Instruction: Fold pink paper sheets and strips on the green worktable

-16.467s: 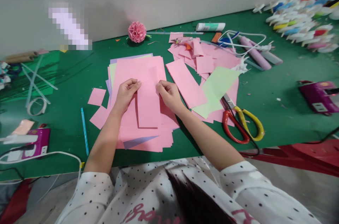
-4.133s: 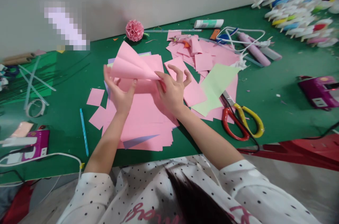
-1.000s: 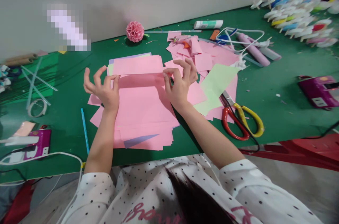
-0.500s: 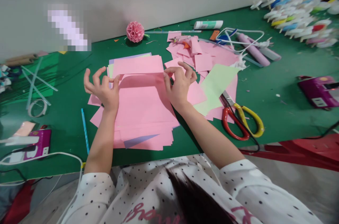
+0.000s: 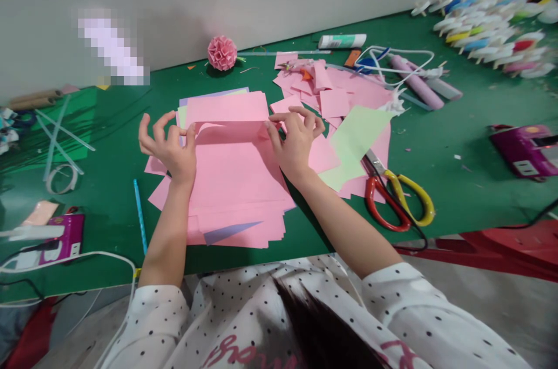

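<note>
A pink sheet of paper (image 5: 231, 108) is pinched at both sides, its near edge raised and bent over above the stack. My left hand (image 5: 172, 148) grips its left end between thumb and index finger, the other fingers curled up and apart. At the right end, my right hand (image 5: 296, 142) pinches the same edge with thumb and forefinger. Beneath lies a stack of pink paper (image 5: 235, 177), with a purple sheet (image 5: 233, 232) showing near its front and green and purple corners at the back left.
Scissors (image 5: 399, 194) with red and yellow handles lie right of a green sheet (image 5: 360, 139) and pink scraps (image 5: 335, 101). A pink paper ball (image 5: 222, 53) sits by the wall. A blue pencil-like stick (image 5: 140, 215), purple power strips (image 5: 525, 151) and a glue stick (image 5: 342, 41) are around.
Almost nothing differs. The right thumb and index finger have shifted very slightly left along the paper's edge; the left hand stays in place.
</note>
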The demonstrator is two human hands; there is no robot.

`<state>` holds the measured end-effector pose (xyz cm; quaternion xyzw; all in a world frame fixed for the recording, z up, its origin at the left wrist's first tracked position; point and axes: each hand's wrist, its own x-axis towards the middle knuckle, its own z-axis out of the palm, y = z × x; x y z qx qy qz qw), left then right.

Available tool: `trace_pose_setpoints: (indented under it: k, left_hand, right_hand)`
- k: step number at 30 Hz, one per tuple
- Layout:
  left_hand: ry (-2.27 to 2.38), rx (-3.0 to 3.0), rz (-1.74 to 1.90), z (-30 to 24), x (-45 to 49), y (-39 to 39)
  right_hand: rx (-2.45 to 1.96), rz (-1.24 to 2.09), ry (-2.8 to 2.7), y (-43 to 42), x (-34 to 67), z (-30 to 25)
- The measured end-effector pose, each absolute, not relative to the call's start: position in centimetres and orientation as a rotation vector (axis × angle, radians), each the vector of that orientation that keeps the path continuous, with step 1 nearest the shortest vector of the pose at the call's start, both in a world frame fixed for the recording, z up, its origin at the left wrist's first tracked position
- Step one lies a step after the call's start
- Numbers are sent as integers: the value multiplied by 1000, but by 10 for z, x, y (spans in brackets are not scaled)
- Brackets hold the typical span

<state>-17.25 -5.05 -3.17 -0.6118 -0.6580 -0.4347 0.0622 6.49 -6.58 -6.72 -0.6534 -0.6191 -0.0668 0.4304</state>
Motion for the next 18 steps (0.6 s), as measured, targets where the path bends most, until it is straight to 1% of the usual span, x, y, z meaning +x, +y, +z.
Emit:
trace_pose_setpoints:
  k: [11,18]
  left_hand:
    - [-1898,-1871,-1263,-38,-175,-47]
    - [-1711,-1861,-1310,-39,-174,-46]
  right_hand:
    - [-1570,-60,-1534,-69,67,-64]
    - [-1478,-143,-1587,-71,63,-62]
